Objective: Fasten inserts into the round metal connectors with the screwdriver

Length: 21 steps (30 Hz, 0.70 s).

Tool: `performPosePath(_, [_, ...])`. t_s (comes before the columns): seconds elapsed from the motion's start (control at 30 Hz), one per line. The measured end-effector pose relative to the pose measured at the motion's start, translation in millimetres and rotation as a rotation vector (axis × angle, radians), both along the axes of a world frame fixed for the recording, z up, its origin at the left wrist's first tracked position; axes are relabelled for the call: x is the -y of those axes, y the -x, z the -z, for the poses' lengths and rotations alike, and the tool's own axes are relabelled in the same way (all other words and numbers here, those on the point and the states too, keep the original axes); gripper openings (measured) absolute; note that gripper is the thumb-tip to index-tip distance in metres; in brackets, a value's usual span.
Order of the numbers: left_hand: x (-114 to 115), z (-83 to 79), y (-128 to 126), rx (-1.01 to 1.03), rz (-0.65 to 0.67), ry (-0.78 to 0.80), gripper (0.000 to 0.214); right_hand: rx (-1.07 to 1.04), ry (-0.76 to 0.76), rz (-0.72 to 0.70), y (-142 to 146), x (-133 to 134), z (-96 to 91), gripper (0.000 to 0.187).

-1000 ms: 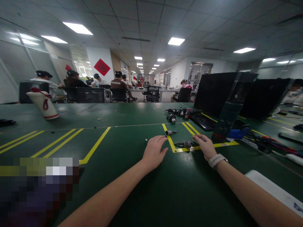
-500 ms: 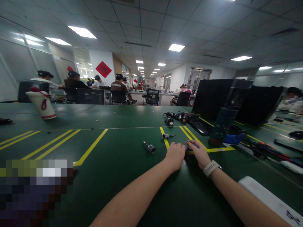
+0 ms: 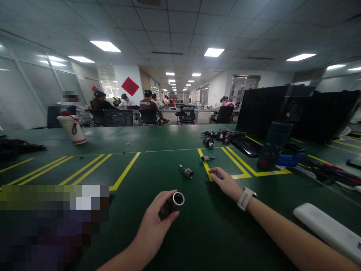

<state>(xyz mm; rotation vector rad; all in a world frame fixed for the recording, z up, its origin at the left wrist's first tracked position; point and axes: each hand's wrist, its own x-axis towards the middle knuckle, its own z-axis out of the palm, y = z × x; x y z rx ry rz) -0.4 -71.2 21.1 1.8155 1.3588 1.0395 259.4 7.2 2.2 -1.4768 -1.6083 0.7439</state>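
Note:
My left hand holds a hollow metal hole saw between thumb and fingers, above the table, its round opening facing me. My right hand, wrist wrapped by a pale watch, hovers low over the green table, fingers pinched. A small purple thing shows at those fingers; its kind is unclear. Just beyond the hands lie two more hole saw bits with thin shanks: one hole saw bit left of the right hand, another hole saw bit across a yellow tape line.
Farther back are several metal chuck-like parts and a black tray. A dark bottle, blue object and cables stand right; a white case lies near my right forearm. A cup stands left. Several people sit behind.
My hands, close together before, are now apart. The left has come back toward me with the hole saw now visible; the right has stayed farther forward. The view has shifted slightly left.

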Motion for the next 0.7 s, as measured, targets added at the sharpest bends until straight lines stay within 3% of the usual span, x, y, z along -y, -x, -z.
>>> performPosePath(0.27, [25,-6.1,15,0.194,-0.002,0.104,0.027,0.122,-0.028,-0.256,31,50,-1.0,0.023])
performPosePath(0.5, [28,2.3,13,0.262,0.026,0.179,0.027,0.155,-0.088,-0.463,58,115,-5.5,0.025])
performPosePath(0.7, [31,6.0,12,0.262,0.042,0.185,0.022,0.142,-0.206,-0.592,59,141,-3.8,0.03])
